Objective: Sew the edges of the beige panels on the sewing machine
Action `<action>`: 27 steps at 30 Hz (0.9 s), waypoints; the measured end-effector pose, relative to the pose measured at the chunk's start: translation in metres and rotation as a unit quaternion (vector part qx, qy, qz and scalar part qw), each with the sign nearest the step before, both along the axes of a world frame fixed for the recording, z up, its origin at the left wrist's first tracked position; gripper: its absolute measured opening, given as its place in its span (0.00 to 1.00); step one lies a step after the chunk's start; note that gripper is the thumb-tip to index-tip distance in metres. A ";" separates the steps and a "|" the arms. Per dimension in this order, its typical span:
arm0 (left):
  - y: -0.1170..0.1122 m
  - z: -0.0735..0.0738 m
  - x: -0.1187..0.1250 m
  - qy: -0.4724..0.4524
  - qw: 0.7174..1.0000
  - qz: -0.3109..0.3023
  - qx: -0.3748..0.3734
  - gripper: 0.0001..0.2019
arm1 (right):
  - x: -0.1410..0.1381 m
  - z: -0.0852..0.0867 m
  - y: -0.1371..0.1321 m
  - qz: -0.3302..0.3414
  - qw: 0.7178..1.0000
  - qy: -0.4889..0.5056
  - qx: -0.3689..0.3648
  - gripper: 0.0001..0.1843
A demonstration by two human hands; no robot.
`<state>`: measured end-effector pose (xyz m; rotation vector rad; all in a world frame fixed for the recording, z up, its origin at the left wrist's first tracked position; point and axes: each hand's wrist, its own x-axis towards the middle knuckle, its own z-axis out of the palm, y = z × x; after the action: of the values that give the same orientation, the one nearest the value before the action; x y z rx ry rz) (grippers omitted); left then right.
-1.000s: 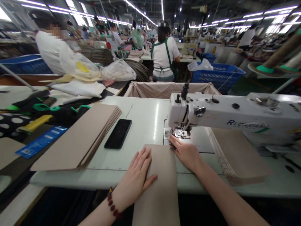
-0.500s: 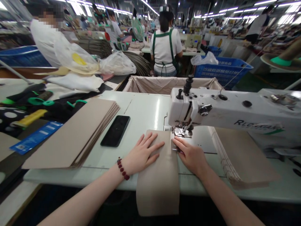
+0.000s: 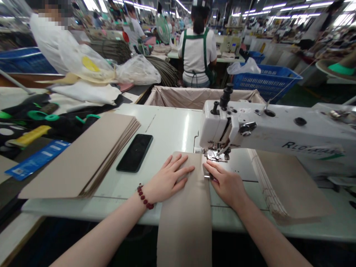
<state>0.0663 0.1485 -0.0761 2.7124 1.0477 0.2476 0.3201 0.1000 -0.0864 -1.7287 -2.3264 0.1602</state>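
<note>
A beige fabric panel (image 3: 185, 222) lies on the pale sewing table and hangs over its front edge. My left hand (image 3: 169, 174) rests flat on the panel with its fingers spread, a dark red bead bracelet (image 3: 144, 198) at the wrist. My right hand (image 3: 226, 183) has its fingers together at the panel's right edge, just in front of the presser foot (image 3: 217, 155). Beneath those fingers shows a small metal tool (image 3: 206, 174), mostly hidden, so its kind is unclear. The white sewing machine (image 3: 267, 126) stands behind and to the right of that hand.
Left of the panel are a black phone (image 3: 135, 152) and a stack of beige panels (image 3: 80, 155). More stitched panels (image 3: 286, 185) lie under the machine arm. Beyond the table stand a cloth-lined bin (image 3: 178, 97), a blue crate (image 3: 267, 79) and a co-worker in a green apron (image 3: 196, 55).
The panel's hanging end now runs past the bottom of the view, where its lower edge showed before. Both hands keep nearly the same places. The whole view has shifted slightly.
</note>
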 end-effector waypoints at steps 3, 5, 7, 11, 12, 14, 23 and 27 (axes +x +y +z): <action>0.000 0.000 0.000 -0.003 1.000 0.005 -0.003 0.21 | -0.001 0.001 0.000 -0.004 1.000 -0.005 -0.003 0.31; 0.000 -0.001 0.000 -0.004 1.000 0.008 -0.005 0.21 | -0.002 0.001 0.001 -0.007 1.000 -0.009 -0.007 0.32; 0.001 -0.001 0.000 -0.008 1.000 0.011 -0.009 0.21 | -0.003 0.002 0.001 -0.009 1.000 -0.014 -0.010 0.33; 0.001 0.001 -0.001 -0.022 1.000 0.014 -0.018 0.21 | -0.003 0.002 0.001 -0.010 1.000 -0.020 -0.010 0.32; 0.001 0.001 -0.001 -0.024 0.999 0.014 -0.021 0.21 | -0.002 0.002 0.001 -0.011 1.000 -0.020 -0.009 0.32; 0.000 0.003 -0.001 -0.023 0.999 0.012 -0.028 0.21 | -0.002 0.002 0.001 -0.011 1.000 -0.018 -0.010 0.32; 0.000 0.004 -0.003 -0.019 0.999 -0.007 -0.034 0.21 | 0.000 0.000 0.000 -0.005 1.000 0.004 -0.005 0.31; 0.000 0.004 -0.003 -0.013 0.999 -0.008 -0.035 0.21 | 0.000 0.000 -0.001 -0.005 1.000 0.003 -0.008 0.32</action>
<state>0.0634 0.1485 -0.0721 2.6470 1.0089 0.2378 0.3197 0.0994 -0.0867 -1.7451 -2.3178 0.1809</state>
